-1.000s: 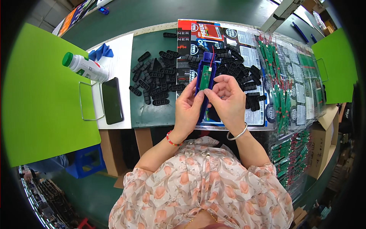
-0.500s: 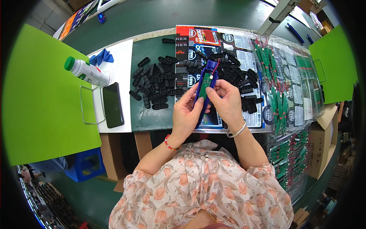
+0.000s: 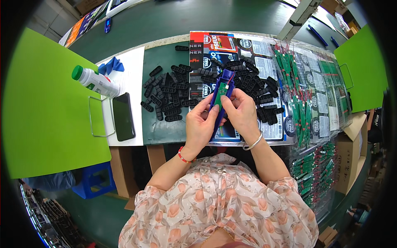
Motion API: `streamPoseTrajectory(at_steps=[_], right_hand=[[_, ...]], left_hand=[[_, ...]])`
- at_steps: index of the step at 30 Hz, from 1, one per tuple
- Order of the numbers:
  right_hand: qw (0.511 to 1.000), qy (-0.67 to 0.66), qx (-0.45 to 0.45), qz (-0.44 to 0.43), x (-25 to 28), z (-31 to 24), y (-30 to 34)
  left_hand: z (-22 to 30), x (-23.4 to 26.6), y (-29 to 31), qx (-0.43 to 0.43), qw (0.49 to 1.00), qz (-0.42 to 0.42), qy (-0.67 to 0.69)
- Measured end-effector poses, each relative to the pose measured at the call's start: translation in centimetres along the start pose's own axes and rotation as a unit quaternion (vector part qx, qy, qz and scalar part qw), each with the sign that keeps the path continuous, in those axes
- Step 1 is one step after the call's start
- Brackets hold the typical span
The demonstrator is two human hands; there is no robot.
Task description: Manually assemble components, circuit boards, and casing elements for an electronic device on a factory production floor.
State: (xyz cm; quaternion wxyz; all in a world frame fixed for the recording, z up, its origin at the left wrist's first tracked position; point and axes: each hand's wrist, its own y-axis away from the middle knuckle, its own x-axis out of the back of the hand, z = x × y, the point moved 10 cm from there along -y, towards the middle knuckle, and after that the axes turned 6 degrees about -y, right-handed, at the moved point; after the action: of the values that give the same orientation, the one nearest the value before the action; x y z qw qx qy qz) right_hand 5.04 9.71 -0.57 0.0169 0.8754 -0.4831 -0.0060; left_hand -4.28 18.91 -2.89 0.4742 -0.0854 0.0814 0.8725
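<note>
In front of me a long dark blue plastic housing (image 3: 227, 75) is held tilted, its top leaning right. A narrow green circuit board (image 3: 221, 92) lies inside it, with a white connector and red wires near the upper end. My left hand (image 3: 201, 125) is closed around the housing's lower left side, its thumb against the board. My right hand (image 3: 241, 111) grips from the right, with its thumb pressed on the board and its fingers curled at the housing's edge. Black ribbed plastic pieces (image 3: 167, 89) lie heaped just beyond and to both sides of the hands.
Many green boards with red wires (image 3: 304, 111) lie on plastic-covered printed sheets (image 3: 264, 49) at right. At left are a black phone (image 3: 123, 117), a white bottle with a green cap (image 3: 97, 81) and a blue cloth (image 3: 111, 66). Green panels (image 3: 49, 107) flank the table; a metal post (image 3: 298, 20) stands beyond.
The housing and both hands have shifted slightly left and down in view. My right thumb has moved a little along the board. Both hands keep their hold.
</note>
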Motion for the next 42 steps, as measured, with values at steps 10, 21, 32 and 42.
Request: streamPoseTrajectory(at_steps=[10, 21, 32, 42], right_hand=[[0.999, 0.021, 0.039, 0.015, 0.9, -1.6, 0.2], [0.958, 0.208, 0.133, 0.147, 12.0, -6.5, 6.9], [0.868, 0.314, 0.065, 0.379, 27.8, -6.3, 11.6], [0.726, 0.478, 0.039, 0.493, 47.4, -6.5, 6.5]], left_hand=[[3.1, 2.1, -3.3, -0.060, 0.985, 0.036, -0.156], [11.4, 23.7, -34.5, -0.118, 0.745, 0.332, -0.567], [5.8, 27.0, -40.5, -0.018, 0.732, 0.314, -0.605], [6.5, 29.2, -40.8, -0.034, 0.708, 0.308, -0.635]])
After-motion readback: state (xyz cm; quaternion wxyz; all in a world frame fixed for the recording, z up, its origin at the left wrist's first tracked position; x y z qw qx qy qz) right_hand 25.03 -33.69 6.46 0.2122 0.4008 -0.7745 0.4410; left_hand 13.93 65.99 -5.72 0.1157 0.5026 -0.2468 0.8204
